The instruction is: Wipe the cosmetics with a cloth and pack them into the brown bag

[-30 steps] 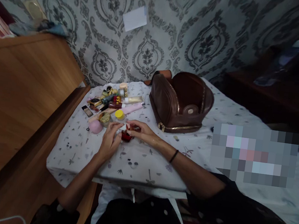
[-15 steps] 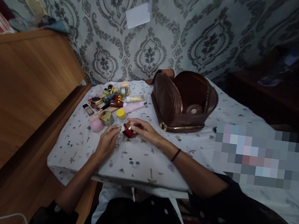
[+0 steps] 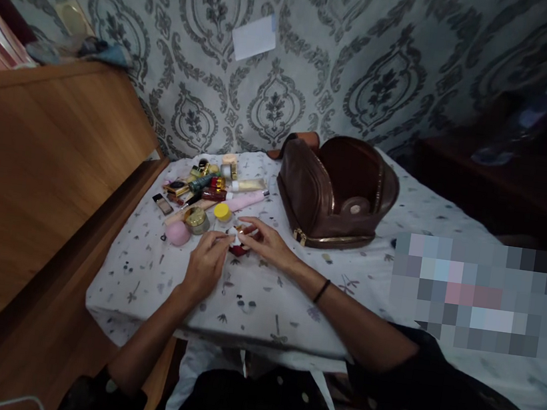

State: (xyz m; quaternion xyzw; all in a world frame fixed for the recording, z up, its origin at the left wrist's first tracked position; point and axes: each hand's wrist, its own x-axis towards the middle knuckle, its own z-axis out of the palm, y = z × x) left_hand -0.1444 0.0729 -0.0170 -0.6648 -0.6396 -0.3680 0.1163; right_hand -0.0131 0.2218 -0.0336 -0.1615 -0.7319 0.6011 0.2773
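Near the middle of the cloth-covered surface point(image 3: 264, 308), my right hand point(image 3: 268, 243) has its fingers around a small red bottle point(image 3: 238, 250) with a shiny top. My left hand point(image 3: 206, 260) is closed, its fingertips pinching something small and whitish at the bottle's left side. Just behind the hands lies a yellow-lidded jar point(image 3: 223, 212). To the left are a glass jar with a gold lid point(image 3: 197, 220) and a pink rounded sponge point(image 3: 178, 233). Tubes, bottles and compacts lie in a group behind them, a pink tube point(image 3: 246, 200) among them.
An open brown bag point(image 3: 305, 196) stands at the back, right of the hands. A wooden panel point(image 3: 46, 168) rises at the left. A blurred-out patch point(image 3: 473, 295) covers things on the right. A clear bottle point(image 3: 521, 123) stands on dark furniture at the far right.
My left hand has moved right, bringing its fingertips to the red bottle. My right hand stays around the bottle. The view has shifted slightly.
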